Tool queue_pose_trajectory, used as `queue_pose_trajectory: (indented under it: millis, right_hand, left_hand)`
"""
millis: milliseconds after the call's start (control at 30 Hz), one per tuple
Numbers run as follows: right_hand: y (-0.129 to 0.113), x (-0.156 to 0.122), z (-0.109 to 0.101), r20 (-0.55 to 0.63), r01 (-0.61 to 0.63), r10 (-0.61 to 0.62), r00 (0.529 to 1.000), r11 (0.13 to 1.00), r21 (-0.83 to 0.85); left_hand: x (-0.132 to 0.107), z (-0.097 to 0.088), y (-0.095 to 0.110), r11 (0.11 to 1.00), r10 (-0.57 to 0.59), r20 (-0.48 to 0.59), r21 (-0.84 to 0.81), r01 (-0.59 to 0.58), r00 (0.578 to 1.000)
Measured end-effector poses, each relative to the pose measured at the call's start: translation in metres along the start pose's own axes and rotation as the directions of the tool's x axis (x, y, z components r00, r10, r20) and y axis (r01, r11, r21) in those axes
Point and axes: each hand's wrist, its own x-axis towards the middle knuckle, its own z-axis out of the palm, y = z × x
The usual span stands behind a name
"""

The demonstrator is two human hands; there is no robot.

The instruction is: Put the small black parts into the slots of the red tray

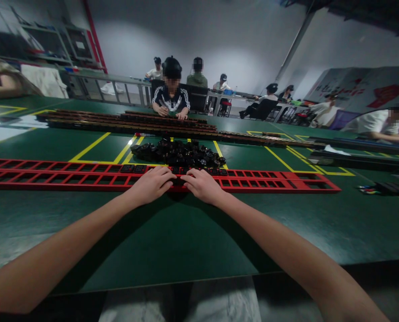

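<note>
A long red slotted frame lies across the green table in front of me. Both my hands rest on its middle, fingertips almost touching. My left hand and my right hand have their fingers curled down, pressing a small black part into a slot between them. A few slots beside my hands hold black parts. Just behind the frame sits a heap of loose black parts.
Stacks of dark long frames lie further back on the green table with yellow lines. A person in a striped top sits opposite; others sit at the sides and at far tables. Small coloured items lie at the right.
</note>
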Motion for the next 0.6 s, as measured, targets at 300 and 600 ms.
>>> queue_pose_trajectory:
  millis: [300, 600]
  right_hand:
    - [-0.0023, -0.0004, -0.0032, -0.003, -0.014, 0.014, 1.0, 0.998, 0.06]
    - [-0.0021, -0.0018, -0.0028, -0.017, -0.004, 0.006, 1.0, 0.997, 0.078]
  left_hand:
    - [0.0002, -0.0001, -0.0007, 0.999, 0.009, -0.014, -0.037, -0.009, 1.0]
    - [-0.0005, 0.0007, -0.0014, 1.0, 0.004, 0.003, -0.005, -0.003, 1.0]
